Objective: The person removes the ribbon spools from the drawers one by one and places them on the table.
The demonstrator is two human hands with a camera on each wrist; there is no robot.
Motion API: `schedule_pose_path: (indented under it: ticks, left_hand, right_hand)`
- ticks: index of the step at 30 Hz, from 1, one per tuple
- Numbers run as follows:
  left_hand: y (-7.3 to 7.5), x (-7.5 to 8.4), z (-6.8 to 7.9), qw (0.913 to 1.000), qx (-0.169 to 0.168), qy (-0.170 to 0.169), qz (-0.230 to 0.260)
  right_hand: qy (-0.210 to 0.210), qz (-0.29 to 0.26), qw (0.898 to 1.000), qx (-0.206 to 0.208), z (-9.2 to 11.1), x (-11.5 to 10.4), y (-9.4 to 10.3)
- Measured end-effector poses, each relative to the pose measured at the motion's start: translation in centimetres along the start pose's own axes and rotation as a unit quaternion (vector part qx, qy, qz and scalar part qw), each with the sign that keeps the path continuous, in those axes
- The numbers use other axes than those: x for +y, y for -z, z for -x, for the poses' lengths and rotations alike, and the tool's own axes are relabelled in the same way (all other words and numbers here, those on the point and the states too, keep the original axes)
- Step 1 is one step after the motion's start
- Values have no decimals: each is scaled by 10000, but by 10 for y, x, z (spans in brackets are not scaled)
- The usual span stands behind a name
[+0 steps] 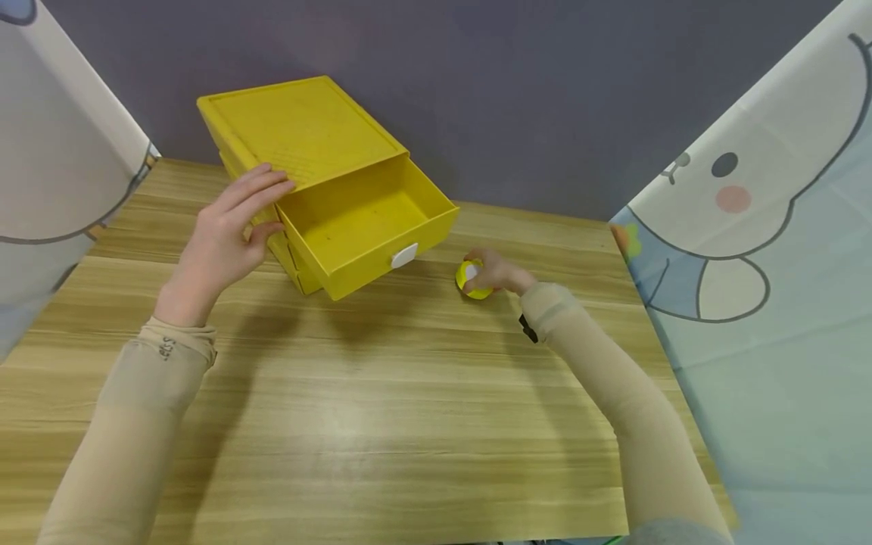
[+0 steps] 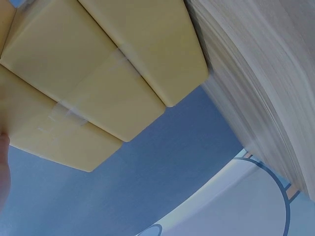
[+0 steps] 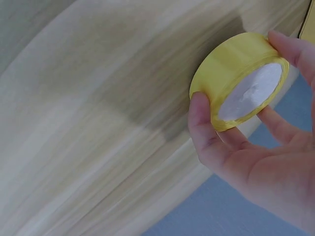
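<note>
A yellow drawer unit (image 1: 300, 129) stands at the back left of the table in the head view. Its top drawer (image 1: 368, 219), with a white handle (image 1: 405, 256), is pulled out, and no contents show inside. My left hand (image 1: 228, 227) rests its straight fingers on the unit's top near the front left corner, thumb by the drawer's side. To the right of the drawer, my right hand (image 1: 496, 272) holds a roll of yellow ribbon (image 3: 236, 69) with a white centre. Thumb and fingers (image 3: 201, 115) grip its rim in the right wrist view.
The wooden table (image 1: 381, 424) reaches the dark back wall (image 1: 518, 106). A printed cloth (image 1: 763, 363) hangs along the right side and another (image 1: 61, 136) along the left. Lower drawers sit beneath the open one; the left wrist view shows the unit's stacked yellow side panels (image 2: 88, 73).
</note>
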State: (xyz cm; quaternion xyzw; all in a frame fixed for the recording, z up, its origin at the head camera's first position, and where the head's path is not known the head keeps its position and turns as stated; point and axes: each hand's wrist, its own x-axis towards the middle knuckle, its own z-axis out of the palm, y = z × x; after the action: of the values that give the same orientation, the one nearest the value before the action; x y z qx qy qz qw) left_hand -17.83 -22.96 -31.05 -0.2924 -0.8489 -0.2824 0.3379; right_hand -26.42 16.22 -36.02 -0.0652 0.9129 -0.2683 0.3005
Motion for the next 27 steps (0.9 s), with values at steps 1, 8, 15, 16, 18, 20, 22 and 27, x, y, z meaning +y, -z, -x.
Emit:
schedule_pose_path:
  ticks: [1, 8, 15, 16, 18, 20, 22, 27]
  left_hand:
    - [0, 0, 0, 10000, -12, -3, -8]
    - [-1, 0, 0, 10000, 56, 4, 16]
    - [-2, -1, 0, 10000, 57, 12, 18]
    - [-2, -1, 0, 10000, 38, 10, 0]
    - [-1, -1, 0, 10000, 36, 15, 1]
    - [-1, -1, -1, 10000, 42, 10, -9]
    - [-2, -1, -1, 10000, 50, 8, -22]
    - [-2, -2, -1, 10000, 58, 15, -42]
  right_hand:
    - [5, -20, 10000, -20, -1, 1, 0]
    - [-83, 49, 9999, -35, 1, 1, -4]
    - [-71, -23, 10000, 33, 2, 1, -7]
    - [-61, -39, 10000, 49, 2, 1, -7]
    - [-12, -82, 9999, 72, 2, 2, -8]
    - [60, -141, 9998, 117, 1, 3, -9]
    - [146, -191, 9996, 173, 0, 5, -10]
    - [290, -172, 9991, 253, 0, 8, -12]
